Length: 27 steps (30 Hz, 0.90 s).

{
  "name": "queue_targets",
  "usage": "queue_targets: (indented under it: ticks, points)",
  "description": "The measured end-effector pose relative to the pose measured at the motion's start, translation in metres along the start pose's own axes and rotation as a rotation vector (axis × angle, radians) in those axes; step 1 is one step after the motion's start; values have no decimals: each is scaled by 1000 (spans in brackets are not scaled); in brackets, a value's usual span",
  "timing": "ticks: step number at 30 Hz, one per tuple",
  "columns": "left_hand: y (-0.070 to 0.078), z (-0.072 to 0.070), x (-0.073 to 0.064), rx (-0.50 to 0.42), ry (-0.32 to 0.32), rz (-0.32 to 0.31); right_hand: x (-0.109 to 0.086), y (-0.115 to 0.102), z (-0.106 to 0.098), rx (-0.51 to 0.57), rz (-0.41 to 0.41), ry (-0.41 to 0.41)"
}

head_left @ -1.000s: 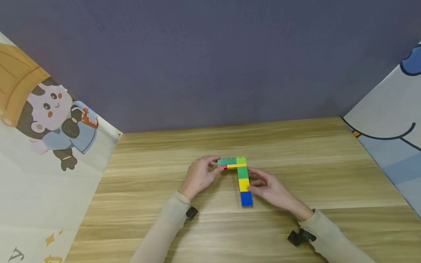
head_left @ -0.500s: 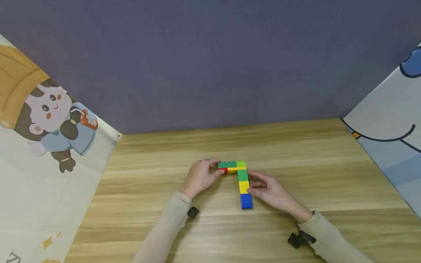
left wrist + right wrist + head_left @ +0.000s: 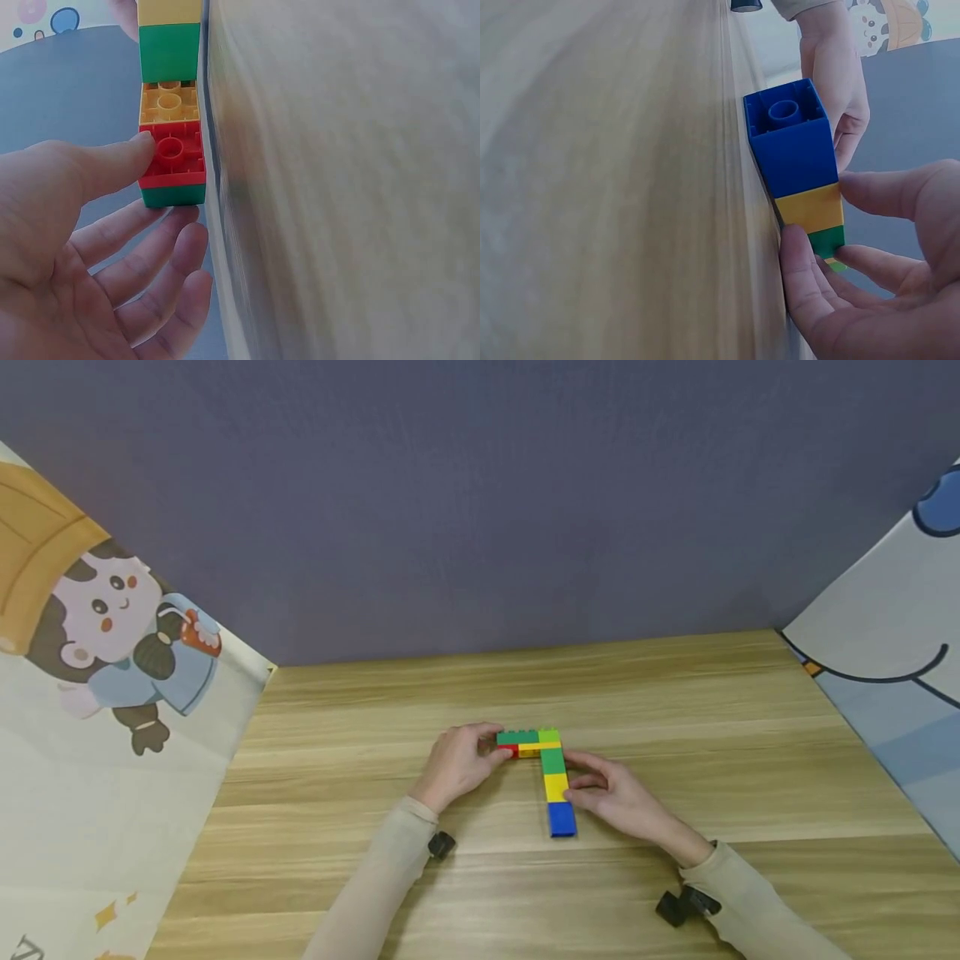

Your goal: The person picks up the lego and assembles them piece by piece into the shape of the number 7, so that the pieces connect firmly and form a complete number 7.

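An L-shaped build of toy building bricks lies on the wooden table between both hands. Its long column has a blue brick at the near end, then a yellow brick, a green brick and a lime brick. A short arm runs left, with a dark green brick behind a red brick and an orange-yellow one. My left hand pinches the arm's end, thumb on the red brick and fingertips at the dark green one. My right hand grips the column's right side around the yellow and green bricks.
The wooden table extends around the build. A dark grey-blue panel rises at its back edge. Cartoon-printed panels stand at the left and right. Each wrist wears a small black device.
The brick build has shifted very slightly toward the person, with both hands still holding it. The undersides of the short arm's bricks show more clearly now. The head view has also shifted a little.
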State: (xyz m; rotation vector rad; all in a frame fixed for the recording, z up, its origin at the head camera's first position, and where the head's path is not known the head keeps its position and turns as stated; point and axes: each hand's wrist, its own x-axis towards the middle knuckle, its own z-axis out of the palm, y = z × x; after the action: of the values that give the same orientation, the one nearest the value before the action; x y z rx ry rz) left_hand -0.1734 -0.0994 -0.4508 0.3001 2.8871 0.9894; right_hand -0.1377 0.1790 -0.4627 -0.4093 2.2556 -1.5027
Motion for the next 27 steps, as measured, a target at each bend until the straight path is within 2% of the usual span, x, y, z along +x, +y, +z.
queue_targets:
  ticks: [27]
  points:
    - [-2,0,2,-15,-48,-24,3,3,1,14,-14,0]
